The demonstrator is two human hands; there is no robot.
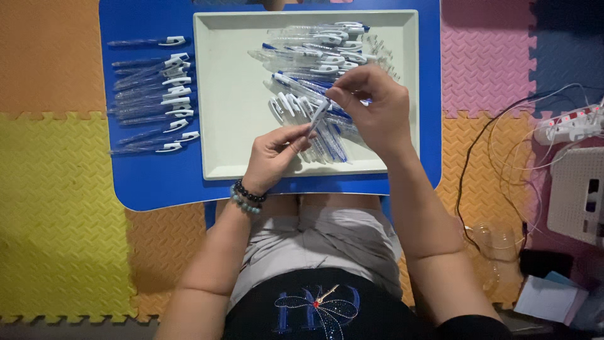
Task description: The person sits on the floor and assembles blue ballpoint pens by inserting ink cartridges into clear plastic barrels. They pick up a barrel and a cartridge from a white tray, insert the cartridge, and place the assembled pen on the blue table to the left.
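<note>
Black cloth with a glittery dragonfly design (318,305) fills the bottom edge, and above it grey shorts (327,236) cover the person's lap. Both forearms reach up from there over the near edge of a blue worktop (151,176).

On the left wrist sits a beaded bracelet (247,196). Left hand (272,154) hovers over the near part of a pale tray (229,94), its fingers closed together around the lower end of a pen (318,114). Right hand (371,107) is above and to the right, over the tray's right half, thumb and fingertips pinched on the upper end of the same pen. So the pen is held between both hands, tilted, above the tray's floor and not resting on it.

Beneath and behind the hands lies a loose pile of pens (321,53), clear with white clips and blue parts, heaped from the tray's far right corner down toward its near right side. The tray's left half is bare.

Left of the tray, on the worktop's left side, a row of pens (154,104) lies side by side, clips pointing toward the tray; one lies apart at the far left corner.

Around the worktop the floor is foam mat (56,189) in yellow, orange, pink and blue squares. To the right, well apart from the worktop, lie thin cables (503,157), a white power strip (569,126) with red lights, and a white perforated basket (576,192) at the frame's right edge.
</note>
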